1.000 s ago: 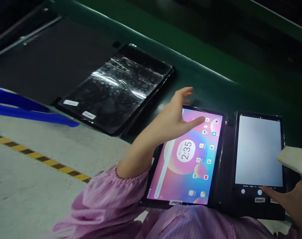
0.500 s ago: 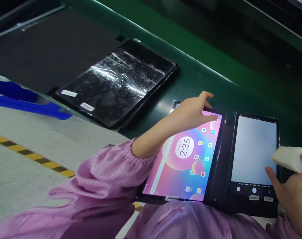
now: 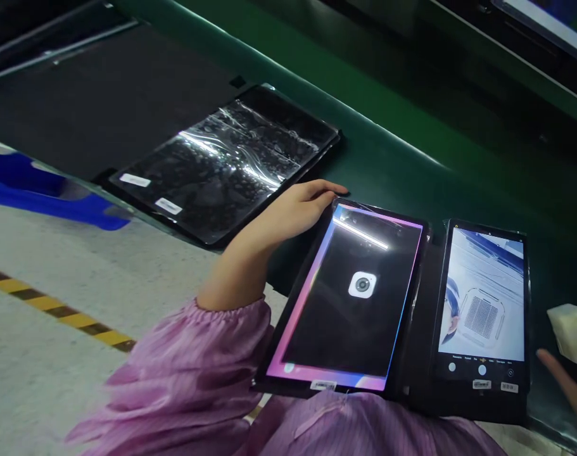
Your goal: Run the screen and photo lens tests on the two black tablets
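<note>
1. The middle tablet [image 3: 340,335] lies before the person on the green surface [image 3: 387,168], a camera icon showing on its mostly black screen.
2. The left hand [image 3: 292,214] is at that tablet's far left corner, fingers extended; whether they grip the edge, I cannot tell.
3. Just to the right lies the second tablet [image 3: 485,278], displaying a live camera view.
4. The right hand [image 3: 573,389] — partly out of frame — grasps a white pad [image 3: 570,332], thumb spread away.
5. A film-covered tablet [image 3: 221,164] with two white labels lies to the left.
</note>
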A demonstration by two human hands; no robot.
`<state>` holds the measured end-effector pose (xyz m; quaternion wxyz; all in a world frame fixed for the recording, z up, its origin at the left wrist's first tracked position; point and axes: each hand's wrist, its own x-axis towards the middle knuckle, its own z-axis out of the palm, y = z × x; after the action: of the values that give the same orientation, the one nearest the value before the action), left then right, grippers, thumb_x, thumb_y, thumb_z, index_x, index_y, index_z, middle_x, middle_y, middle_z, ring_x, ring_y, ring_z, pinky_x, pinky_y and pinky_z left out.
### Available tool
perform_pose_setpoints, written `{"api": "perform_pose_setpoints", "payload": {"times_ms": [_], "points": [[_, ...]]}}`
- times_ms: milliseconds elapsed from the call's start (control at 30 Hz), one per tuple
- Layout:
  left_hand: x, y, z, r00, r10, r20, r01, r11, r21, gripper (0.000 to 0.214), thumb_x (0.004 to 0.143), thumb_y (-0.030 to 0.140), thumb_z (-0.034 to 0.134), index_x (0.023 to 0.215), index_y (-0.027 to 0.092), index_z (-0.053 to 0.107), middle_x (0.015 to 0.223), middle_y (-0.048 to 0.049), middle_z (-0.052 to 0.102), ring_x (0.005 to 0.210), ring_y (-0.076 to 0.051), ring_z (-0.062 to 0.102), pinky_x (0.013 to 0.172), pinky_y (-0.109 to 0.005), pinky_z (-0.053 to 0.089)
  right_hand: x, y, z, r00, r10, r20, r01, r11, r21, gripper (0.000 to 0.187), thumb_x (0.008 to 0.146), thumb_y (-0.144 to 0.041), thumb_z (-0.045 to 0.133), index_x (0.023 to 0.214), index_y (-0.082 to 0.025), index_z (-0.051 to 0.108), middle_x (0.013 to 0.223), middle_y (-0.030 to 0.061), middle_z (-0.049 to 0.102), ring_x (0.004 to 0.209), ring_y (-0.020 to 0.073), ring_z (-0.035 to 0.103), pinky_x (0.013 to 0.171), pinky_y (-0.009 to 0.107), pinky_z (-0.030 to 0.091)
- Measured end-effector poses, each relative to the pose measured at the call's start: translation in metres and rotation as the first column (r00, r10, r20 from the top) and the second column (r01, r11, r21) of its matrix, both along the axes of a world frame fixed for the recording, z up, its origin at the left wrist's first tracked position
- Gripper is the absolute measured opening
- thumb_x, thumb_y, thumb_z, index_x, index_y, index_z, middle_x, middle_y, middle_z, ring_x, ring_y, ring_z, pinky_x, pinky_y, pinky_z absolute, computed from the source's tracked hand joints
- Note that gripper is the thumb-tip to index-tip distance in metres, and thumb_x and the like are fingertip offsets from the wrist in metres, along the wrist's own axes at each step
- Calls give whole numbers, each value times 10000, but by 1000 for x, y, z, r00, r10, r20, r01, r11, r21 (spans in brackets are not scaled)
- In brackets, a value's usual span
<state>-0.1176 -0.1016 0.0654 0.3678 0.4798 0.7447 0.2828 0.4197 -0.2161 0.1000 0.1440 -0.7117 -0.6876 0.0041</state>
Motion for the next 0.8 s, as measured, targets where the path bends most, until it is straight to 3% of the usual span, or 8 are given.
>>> {"api": "perform_pose_setpoints", "payload": {"times_ms": [133,267,333,433,533,800], "points": [[1,-3,-2,999,16,38,-17,999,29,428,940,525,528,1054,209,794,960,-74,787,917,-275,715,866,-365,585,-58,-18,-4,979,203,10,-194,949,-248,1058,792,-750,765,1646,-303,331,1730,183,264,1557,572,227,1123,903,262],[1,-4,1,999,18,50,-19,1000,23,386,911,511,574,986,204,795,773,-55,733,767,-245,675,747,-336,570,-94,-22,-1,962,272,-37,-267,897,-354,1107,822,-641,773,1695,-306,180,1786,135,76,1602,529,101,1184,827,267],[1,-4,1,998,32,53,-33,999,12,366,900,486,578,975,200,794,761,-56,733,747,-244,672,736,-341,571,-95,-15,1,968,249,-33,-247,919,-306,1045,885,-653,724,1699,-289,178,1782,158,66,1604,522,98,1197,819,231],[2,-2,-1,998,46,30,-47,998,28,349,893,471,574,952,208,796,847,-74,773,786,-261,695,781,-368,580,-89,-1,4,975,223,-16,-223,971,-83,952,977,-686,624,1699,-220,216,1757,238,106,1594,528,141,1183,841,180],[3,0,-5,999,52,11,-53,997,50,329,890,451,567,930,212,790,919,-78,794,839,-271,716,844,-385,574,-87,7,6,971,240,-25,-235,965,114,974,980,-704,626,1702,-172,245,1740,274,143,1584,533,162,1167,840,219],[1,-1,-10,999,2,-44,2,996,91,391,908,460,507,962,200,794,970,-81,808,891,-275,708,857,-365,548,-91,3,6,952,280,-126,-273,959,73,1055,976,-676,667,1723,-156,133,1746,260,111,1602,496,137,1212,796,251]]}}
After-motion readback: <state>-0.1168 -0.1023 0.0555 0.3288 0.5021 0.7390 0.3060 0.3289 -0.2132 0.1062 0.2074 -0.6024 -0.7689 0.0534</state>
